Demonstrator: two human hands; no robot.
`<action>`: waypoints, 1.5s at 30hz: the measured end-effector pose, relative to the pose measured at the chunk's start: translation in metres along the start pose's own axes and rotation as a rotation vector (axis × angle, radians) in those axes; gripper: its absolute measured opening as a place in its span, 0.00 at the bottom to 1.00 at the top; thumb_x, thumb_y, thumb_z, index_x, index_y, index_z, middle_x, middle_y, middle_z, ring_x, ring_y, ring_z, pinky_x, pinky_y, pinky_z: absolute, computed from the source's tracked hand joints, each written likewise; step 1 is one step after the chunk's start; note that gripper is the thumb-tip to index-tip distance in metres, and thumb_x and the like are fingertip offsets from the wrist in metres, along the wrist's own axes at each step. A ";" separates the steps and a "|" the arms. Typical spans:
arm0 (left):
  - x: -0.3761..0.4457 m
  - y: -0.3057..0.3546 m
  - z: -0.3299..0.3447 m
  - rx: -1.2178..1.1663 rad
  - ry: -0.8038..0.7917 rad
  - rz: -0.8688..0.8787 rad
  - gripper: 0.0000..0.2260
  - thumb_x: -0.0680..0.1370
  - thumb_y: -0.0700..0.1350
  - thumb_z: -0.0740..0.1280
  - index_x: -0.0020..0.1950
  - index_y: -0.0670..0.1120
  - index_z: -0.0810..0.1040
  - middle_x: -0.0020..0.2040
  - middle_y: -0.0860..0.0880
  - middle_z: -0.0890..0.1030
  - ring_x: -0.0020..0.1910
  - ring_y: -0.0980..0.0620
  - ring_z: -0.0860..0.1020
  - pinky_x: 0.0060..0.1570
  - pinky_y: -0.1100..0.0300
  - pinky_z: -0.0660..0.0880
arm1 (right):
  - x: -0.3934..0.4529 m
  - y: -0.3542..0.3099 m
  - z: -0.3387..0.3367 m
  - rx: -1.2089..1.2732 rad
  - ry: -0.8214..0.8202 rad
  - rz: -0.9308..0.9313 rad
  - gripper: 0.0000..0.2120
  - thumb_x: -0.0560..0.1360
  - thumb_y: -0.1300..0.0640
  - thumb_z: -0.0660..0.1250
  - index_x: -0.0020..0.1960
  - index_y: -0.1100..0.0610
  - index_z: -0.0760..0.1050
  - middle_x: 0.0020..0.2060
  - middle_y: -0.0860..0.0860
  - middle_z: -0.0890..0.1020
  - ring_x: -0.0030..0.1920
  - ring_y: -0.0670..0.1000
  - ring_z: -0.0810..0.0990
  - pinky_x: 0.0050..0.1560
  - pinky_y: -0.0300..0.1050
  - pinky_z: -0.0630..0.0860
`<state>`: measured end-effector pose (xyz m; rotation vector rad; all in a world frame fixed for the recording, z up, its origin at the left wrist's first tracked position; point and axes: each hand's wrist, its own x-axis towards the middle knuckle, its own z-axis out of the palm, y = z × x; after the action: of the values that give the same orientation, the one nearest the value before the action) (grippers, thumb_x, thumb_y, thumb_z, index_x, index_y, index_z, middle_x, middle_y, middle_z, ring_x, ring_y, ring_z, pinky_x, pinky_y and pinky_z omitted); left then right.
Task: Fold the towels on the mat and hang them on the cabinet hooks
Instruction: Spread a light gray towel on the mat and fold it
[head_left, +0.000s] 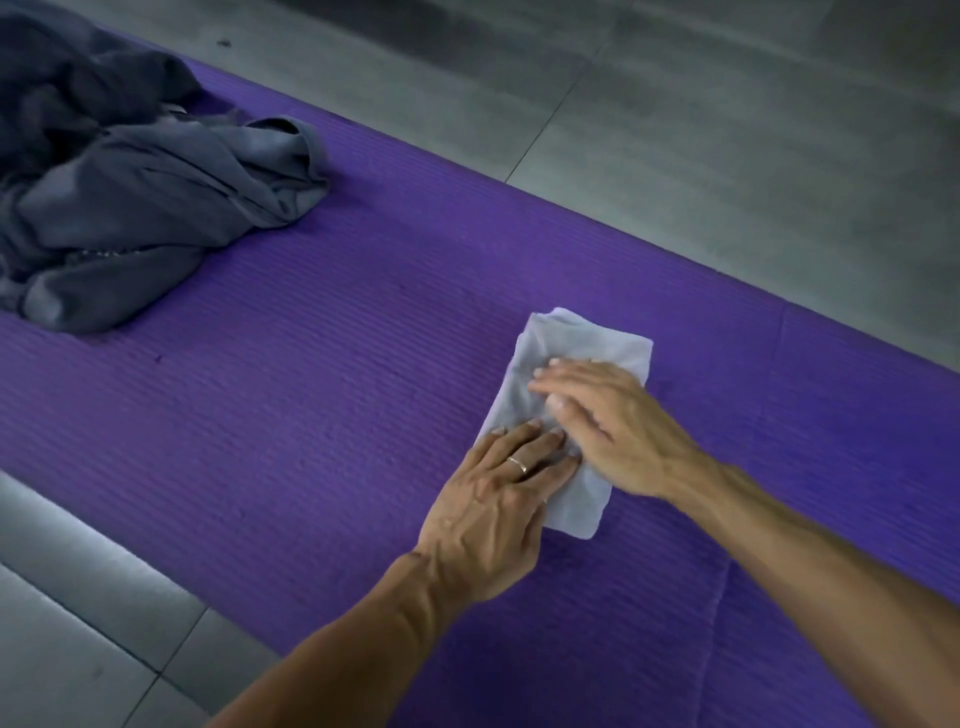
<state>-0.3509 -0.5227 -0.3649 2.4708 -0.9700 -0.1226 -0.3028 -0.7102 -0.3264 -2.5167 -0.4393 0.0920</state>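
towel: small pale grey towel (576, 415), folded into a narrow rectangle, lies flat on the mat right of centre, long axis running from near-right to far-left. Some creases on the top face. Far end and near corner show; middle is under the hands.
left hand: left hand (498, 499) palm down on the towel's near-left part, fingers straight and close together, tips pressing the cloth. Heel of the hand sits off the towel, on the mat. Thin ring (518, 464) on one finger.
right hand: right hand (605, 421) palm down across the towel's middle, coming in from the right, fingers straight and slightly spread, flat on the cloth. Thumb tucked low; cannot tell whether it touches the cloth.
hands relation: fingertips of the left sit just beside the right hand's thumb side, near touching. Neither hand pinches or curls round anything.
pile: heap of dark grey towels (140, 192), crumpled and unfolded, on the far-left end of the mat, well apart from the folded one. Cut off by the left edge of the view.
mat: purple ribbed mat (311, 364), runs diagonally across the view; a crease or seam shows at the lower right.
floor: grey tiles (727, 130) beyond the mat and at the lower left.
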 end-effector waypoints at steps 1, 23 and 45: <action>-0.002 0.001 0.002 0.005 0.004 -0.002 0.23 0.78 0.43 0.54 0.73 0.49 0.69 0.73 0.51 0.69 0.75 0.49 0.61 0.71 0.47 0.63 | 0.000 0.003 0.003 0.076 -0.104 0.029 0.26 0.80 0.46 0.46 0.68 0.53 0.74 0.69 0.44 0.72 0.73 0.39 0.63 0.76 0.46 0.53; 0.008 -0.007 -0.011 0.235 -0.068 0.116 0.37 0.65 0.56 0.77 0.71 0.48 0.70 0.71 0.45 0.71 0.70 0.45 0.70 0.68 0.48 0.67 | -0.068 0.039 -0.041 -0.595 -0.148 0.195 0.38 0.73 0.57 0.67 0.79 0.51 0.54 0.79 0.52 0.52 0.78 0.53 0.51 0.76 0.52 0.46; 0.020 -0.031 -0.146 -0.324 0.039 -0.171 0.15 0.69 0.65 0.62 0.47 0.57 0.74 0.42 0.59 0.80 0.43 0.62 0.78 0.42 0.62 0.75 | -0.033 -0.070 -0.055 -0.176 0.283 0.193 0.07 0.67 0.52 0.64 0.44 0.51 0.72 0.34 0.46 0.74 0.37 0.49 0.73 0.35 0.49 0.74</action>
<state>-0.2797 -0.4577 -0.2489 2.2426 -0.6617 -0.2653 -0.3455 -0.6956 -0.2432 -2.6851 -0.0923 -0.2363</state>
